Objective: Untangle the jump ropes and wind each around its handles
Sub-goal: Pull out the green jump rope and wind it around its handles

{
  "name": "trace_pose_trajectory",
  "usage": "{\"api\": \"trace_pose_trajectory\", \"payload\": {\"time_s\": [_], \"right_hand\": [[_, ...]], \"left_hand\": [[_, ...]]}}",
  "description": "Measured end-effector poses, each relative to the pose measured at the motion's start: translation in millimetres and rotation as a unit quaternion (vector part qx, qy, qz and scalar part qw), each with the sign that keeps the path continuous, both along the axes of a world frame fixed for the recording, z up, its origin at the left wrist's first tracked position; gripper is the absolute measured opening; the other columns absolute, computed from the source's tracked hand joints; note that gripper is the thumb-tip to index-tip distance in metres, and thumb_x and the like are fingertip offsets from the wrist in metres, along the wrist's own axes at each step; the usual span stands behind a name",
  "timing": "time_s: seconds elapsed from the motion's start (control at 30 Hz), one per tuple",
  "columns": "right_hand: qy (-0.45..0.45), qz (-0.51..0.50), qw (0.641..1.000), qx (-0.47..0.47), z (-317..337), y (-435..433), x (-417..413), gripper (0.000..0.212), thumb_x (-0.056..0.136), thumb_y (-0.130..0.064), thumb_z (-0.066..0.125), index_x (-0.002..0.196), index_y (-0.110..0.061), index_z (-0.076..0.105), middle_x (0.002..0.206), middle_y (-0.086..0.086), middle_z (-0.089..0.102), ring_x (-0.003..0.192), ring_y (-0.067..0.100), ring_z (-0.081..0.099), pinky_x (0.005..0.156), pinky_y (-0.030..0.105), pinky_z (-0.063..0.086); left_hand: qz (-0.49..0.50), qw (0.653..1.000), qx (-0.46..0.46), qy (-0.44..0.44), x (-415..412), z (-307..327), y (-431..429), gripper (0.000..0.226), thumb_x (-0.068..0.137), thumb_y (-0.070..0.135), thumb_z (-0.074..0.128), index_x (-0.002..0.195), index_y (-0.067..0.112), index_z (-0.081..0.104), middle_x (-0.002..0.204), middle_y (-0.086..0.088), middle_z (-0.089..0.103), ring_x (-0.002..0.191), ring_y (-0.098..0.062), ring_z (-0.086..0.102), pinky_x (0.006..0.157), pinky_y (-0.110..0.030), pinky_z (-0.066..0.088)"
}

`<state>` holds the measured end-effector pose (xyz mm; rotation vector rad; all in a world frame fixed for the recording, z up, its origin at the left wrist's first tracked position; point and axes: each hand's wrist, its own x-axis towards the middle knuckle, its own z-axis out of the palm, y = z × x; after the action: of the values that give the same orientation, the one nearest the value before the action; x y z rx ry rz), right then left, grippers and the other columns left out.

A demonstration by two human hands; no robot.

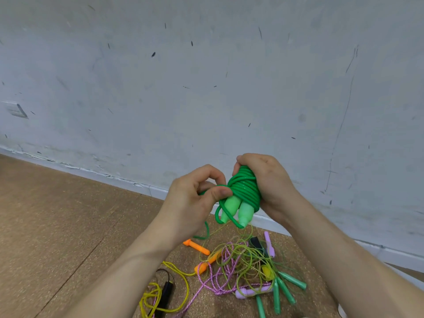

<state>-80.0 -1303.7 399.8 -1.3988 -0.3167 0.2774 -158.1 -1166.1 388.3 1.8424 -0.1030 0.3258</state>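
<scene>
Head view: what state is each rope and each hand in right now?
green rope: mostly wound around its handles, one tail hanging loose.
light green handles: side by side, tips poking out below the coil.
left hand: fingers pinch a green strand.
right hand: grips the coil.
floor ropes: tangled together, unwound.

One green rope (pixel 244 187), two pale green handles (pixel 246 213), two orange handles (pixel 196 247), two lilac handles (pixel 269 244)
</scene>
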Motion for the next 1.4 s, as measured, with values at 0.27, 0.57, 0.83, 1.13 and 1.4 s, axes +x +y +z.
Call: {"api": "trace_pose_trajectory", "payload": {"time_s": [0.27, 0.57, 0.83, 1.13, 1.4], "right_hand": [[0.231, -0.103, 0.947, 0.200, -2, 7, -2, 0.024, 0.090, -0.014, 0.055, 0.067, -0.010, 0.057, 0.057, 0.007, 0.054, 0.045, 0.019, 0.053, 0.047, 0.028, 0.043], [0.185, -0.243, 0.929, 0.210, -7, 14, -13, 0.029, 0.094, -0.016, 0.046, 0.066, -0.012, 0.053, 0.050, 0.000, 0.053, 0.045, 0.014, 0.050, 0.046, 0.022, 0.039], [-0.027, 0.170, 0.975, -0.139, 4, -14, 2, 0.040, 0.086, -0.051, 0.061, 0.105, -0.017, 0.069, 0.097, 0.011, 0.071, 0.079, 0.025, 0.070, 0.069, 0.039, 0.059], [-0.202, -0.032, 0.960, -0.191, -17, -6, 7, 0.021, 0.081, -0.039, 0.073, 0.097, -0.025, 0.069, 0.077, 0.000, 0.066, 0.071, 0.020, 0.063, 0.066, 0.045, 0.056], [-0.297, -0.105, 0.849, -0.425, -21, -11, 8, 0.042, 0.083, -0.050, 0.065, 0.123, -0.039, 0.053, 0.095, -0.009, 0.064, 0.089, 0.019, 0.060, 0.071, 0.034, 0.050]], "left_hand": [[0.064, 0.991, 0.028, -0.112, 7, -14, -13, 0.031, 0.091, 0.013, 0.048, 0.099, 0.037, 0.065, 0.092, 0.007, 0.069, 0.083, -0.014, 0.063, 0.070, -0.031, 0.050], [0.046, 0.998, -0.051, -0.012, 11, -10, -37, 0.032, 0.076, 0.042, 0.070, 0.102, 0.028, 0.061, 0.094, -0.002, 0.065, 0.080, -0.011, 0.061, 0.072, -0.018, 0.047], [-0.080, 0.997, 0.005, -0.002, 10, 17, 18, 0.010, 0.088, 0.018, 0.056, 0.095, 0.012, 0.060, 0.056, 0.020, 0.054, 0.052, 0.005, 0.045, 0.050, -0.008, 0.033], [0.104, 0.983, 0.143, 0.040, 22, -9, 5, 0.031, 0.098, 0.019, 0.048, 0.067, 0.018, 0.055, 0.054, 0.012, 0.054, 0.048, -0.007, 0.044, 0.051, -0.027, 0.032], [0.135, 0.780, 0.605, -0.088, 12, -10, -5, 0.030, 0.045, 0.010, 0.088, 0.061, 0.022, 0.065, 0.046, 0.006, 0.048, 0.038, -0.017, 0.047, 0.043, -0.019, 0.012]]}}
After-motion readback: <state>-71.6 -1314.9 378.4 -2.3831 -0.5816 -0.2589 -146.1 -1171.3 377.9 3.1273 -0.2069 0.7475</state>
